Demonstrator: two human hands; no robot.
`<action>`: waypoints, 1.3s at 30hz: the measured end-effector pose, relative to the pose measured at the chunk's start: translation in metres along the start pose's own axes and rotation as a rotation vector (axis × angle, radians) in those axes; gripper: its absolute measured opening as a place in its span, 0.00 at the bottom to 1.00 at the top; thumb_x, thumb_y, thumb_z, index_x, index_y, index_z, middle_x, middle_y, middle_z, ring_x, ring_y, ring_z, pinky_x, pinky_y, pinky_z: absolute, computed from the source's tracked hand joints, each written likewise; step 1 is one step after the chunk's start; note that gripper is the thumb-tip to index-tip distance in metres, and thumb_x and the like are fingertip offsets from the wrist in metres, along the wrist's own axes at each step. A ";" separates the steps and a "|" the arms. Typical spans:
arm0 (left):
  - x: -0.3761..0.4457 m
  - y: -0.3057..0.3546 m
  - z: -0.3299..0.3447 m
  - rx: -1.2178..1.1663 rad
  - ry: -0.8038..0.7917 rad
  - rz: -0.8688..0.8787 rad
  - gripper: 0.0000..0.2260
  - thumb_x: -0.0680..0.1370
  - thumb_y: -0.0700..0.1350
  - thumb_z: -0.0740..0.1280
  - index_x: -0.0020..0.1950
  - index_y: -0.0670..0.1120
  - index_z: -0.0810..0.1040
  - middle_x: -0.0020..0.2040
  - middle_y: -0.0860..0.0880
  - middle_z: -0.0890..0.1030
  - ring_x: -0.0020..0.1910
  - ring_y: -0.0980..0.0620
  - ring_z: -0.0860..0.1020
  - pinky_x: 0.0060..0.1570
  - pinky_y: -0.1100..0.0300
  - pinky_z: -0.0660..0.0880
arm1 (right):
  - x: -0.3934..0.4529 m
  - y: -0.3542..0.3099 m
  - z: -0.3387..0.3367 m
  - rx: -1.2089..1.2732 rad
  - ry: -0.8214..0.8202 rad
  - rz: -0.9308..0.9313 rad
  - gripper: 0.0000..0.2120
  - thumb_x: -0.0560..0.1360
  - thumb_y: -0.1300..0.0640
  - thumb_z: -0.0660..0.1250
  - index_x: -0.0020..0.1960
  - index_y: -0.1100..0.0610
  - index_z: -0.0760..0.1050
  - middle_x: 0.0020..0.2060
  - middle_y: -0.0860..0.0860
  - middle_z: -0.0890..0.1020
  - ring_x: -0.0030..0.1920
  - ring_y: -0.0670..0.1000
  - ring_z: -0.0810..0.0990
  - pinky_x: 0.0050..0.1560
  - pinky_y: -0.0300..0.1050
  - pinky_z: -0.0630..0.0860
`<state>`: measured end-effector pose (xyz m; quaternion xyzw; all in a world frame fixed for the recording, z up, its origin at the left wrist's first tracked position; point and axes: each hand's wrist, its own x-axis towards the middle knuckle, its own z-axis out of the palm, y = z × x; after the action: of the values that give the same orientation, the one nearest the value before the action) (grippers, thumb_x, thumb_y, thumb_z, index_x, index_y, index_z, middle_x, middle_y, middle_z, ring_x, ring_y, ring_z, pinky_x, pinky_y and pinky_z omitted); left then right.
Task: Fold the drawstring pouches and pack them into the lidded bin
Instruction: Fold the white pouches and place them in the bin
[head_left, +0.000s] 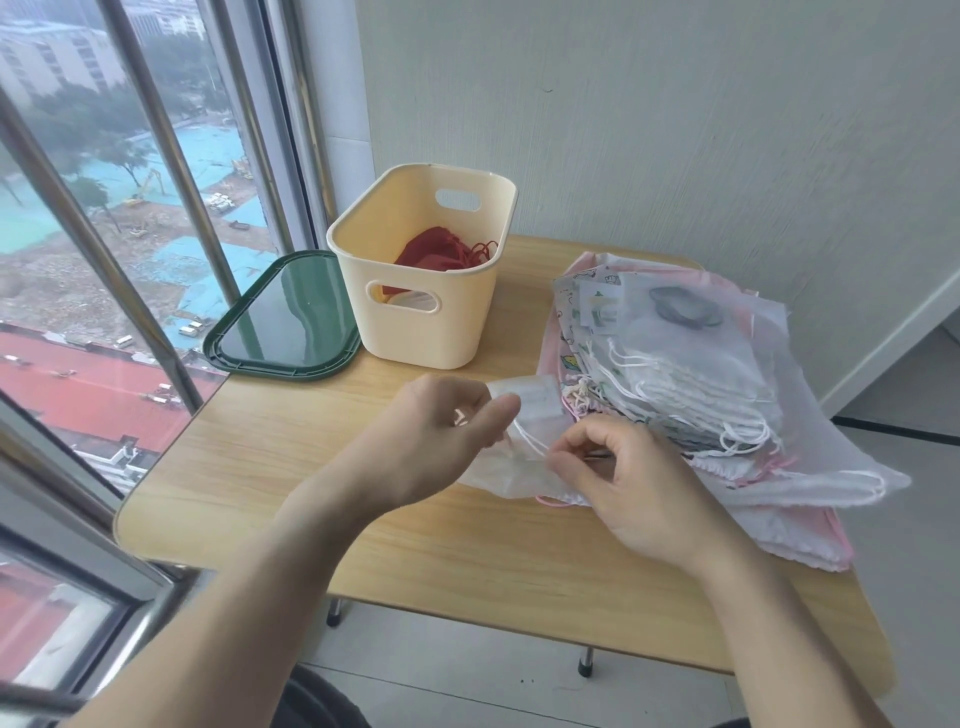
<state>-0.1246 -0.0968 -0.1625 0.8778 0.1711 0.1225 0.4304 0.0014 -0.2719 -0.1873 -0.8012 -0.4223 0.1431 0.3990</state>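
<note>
Cords are your main risk: your right hand (631, 486) pinches the thin white drawstring (530, 441) of the small translucent white mesh pouch (511, 470), and your left hand (441, 441) has its fingers curled round the pouch's upper edge, so each grip is narrow and closed on that one pouch. The pouch lies on the pale wood-grain table (270, 467), directly under and between your hands. If you pull the cord harder than the left grip resists, the mouth will likely cinch and bunch, and the fold will come out lumpy.

Just to the right of your right grip, touching the pouch's far edge, sits the loose pile of sheer white and pink drawstring pouches (727, 395), with many white cords trailing toward your fingers. Catch one of those by mistake and you may drag the pile askew or off the table's right edge, which it already overhangs.

Beyond your left grip stands the cream plastic bin with cut-out handles (415, 322), open, holding red fabric pouches (441, 252); its dark green lid (283, 317) lies flat farther left, partly over the table edge beside the window (104, 234). A careless sweep toward the bin could, I judge, knock that lid off, and a slack fold may spring open as you drop it in
</note>
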 end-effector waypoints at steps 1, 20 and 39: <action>0.000 0.004 0.002 -0.081 -0.018 0.010 0.22 0.82 0.58 0.60 0.38 0.45 0.82 0.37 0.53 0.83 0.39 0.59 0.79 0.43 0.63 0.73 | 0.000 -0.001 0.002 -0.022 -0.005 -0.006 0.05 0.78 0.57 0.71 0.43 0.50 0.81 0.40 0.46 0.83 0.42 0.43 0.81 0.45 0.34 0.75; 0.002 0.004 0.012 -0.168 -0.142 -0.018 0.08 0.82 0.44 0.65 0.45 0.46 0.81 0.34 0.55 0.81 0.29 0.64 0.72 0.30 0.69 0.67 | 0.000 -0.004 0.008 0.116 -0.035 -0.005 0.11 0.80 0.46 0.65 0.45 0.52 0.78 0.43 0.49 0.81 0.40 0.42 0.79 0.39 0.31 0.71; -0.002 0.015 0.007 -0.296 -0.448 -0.140 0.16 0.82 0.42 0.61 0.34 0.45 0.78 0.25 0.57 0.68 0.25 0.57 0.64 0.27 0.67 0.62 | 0.002 -0.011 0.009 0.545 0.047 -0.083 0.04 0.81 0.52 0.64 0.50 0.52 0.74 0.34 0.42 0.75 0.31 0.45 0.71 0.31 0.35 0.69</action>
<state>-0.1213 -0.1110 -0.1551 0.7965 0.1122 -0.0809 0.5886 -0.0086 -0.2623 -0.1842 -0.6493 -0.3915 0.2163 0.6151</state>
